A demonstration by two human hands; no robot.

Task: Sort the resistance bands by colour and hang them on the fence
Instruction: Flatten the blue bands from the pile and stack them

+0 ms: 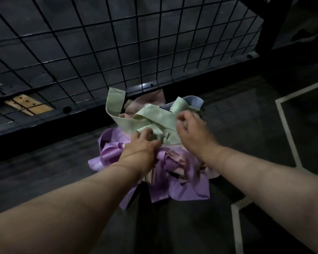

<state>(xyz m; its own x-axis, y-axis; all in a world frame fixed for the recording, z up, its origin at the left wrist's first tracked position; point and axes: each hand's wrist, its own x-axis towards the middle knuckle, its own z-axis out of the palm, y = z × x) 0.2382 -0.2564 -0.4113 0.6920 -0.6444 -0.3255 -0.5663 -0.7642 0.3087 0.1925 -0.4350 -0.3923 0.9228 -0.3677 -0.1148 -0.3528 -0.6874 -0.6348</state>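
While fingers (181,119) grip green bands (154,116), fence (200,71) stands near.

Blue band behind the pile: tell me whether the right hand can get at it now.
Probably yes. The blue band lies just beyond the right hand, its far edge bare, though a green band crosses its front and the fingers grip that band.

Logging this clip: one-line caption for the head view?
The left hand and right hand grip pale green bands atop a mixed pile beside the wire fence.
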